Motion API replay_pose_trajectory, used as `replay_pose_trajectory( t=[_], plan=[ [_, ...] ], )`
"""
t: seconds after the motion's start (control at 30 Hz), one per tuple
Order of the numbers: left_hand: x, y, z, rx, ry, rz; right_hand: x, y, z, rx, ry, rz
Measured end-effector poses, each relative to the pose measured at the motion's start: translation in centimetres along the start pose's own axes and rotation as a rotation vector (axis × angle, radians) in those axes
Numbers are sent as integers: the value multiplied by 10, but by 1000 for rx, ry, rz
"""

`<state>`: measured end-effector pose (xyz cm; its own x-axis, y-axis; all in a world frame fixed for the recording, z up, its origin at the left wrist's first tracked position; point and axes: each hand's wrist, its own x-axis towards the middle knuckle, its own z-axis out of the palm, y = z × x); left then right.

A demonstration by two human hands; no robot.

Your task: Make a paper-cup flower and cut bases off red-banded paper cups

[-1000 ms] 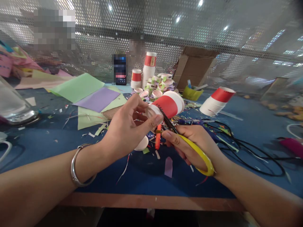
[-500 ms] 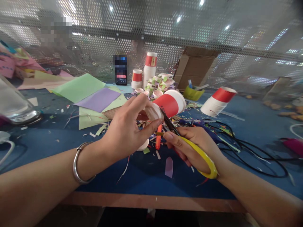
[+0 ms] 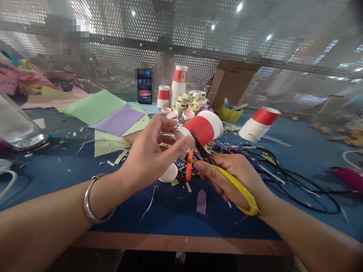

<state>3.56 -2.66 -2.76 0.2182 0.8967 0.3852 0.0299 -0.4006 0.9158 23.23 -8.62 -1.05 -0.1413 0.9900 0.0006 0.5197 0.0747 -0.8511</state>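
Note:
A paper cup (image 3: 202, 127), white with a wide red band, is tilted on its side in mid-air. My left hand (image 3: 153, 151) holds it at the narrow white end, thumb in front and fingers behind, partly hidden. Yellow-handled scissors (image 3: 235, 180) are in my right hand (image 3: 231, 172). Their dark blades lie against the cup near the left thumb; how far they cut in cannot be made out. Below the left hand a white paper disc (image 3: 169, 173) lies on the table, beside an orange stick-like piece (image 3: 189, 168).
Stacked cups (image 3: 179, 85) and small paper pieces (image 3: 195, 99) stand behind, with a phone (image 3: 145, 86). Coloured sheets (image 3: 95, 109) and a glass container (image 3: 21, 128) are left. A leaning cup stack (image 3: 259, 124), a yellow-green holder (image 3: 230, 112) and black cables (image 3: 300, 181) lie right.
My left fingers have shifted and loosened around the cup's narrow end, showing more of it. The white disc is less covered. The scissors stay almost in place.

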Motion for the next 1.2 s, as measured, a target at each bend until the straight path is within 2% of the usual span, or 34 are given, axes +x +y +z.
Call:
replay_pose_trajectory(
  t=[0.1,0.2,0.33,0.6,0.8,1.2],
  plan=[
    [3,0,0,-189,-37,-182,3,2,-1,-43,-26,-89],
    [4,-1,1,-302,-76,-219,6,5,-2,-81,-41,-134],
    [1,-2,3,-300,-69,-148,6,7,-3,-87,-35,-154],
    [-7,4,8,-46,-24,31,3,8,0,-60,-19,-203],
    [-10,7,10,-15,7,136,3,9,2,-46,-1,-181],
    [-8,-1,8,55,12,295,0,7,1,-102,-3,-127]
  ],
)
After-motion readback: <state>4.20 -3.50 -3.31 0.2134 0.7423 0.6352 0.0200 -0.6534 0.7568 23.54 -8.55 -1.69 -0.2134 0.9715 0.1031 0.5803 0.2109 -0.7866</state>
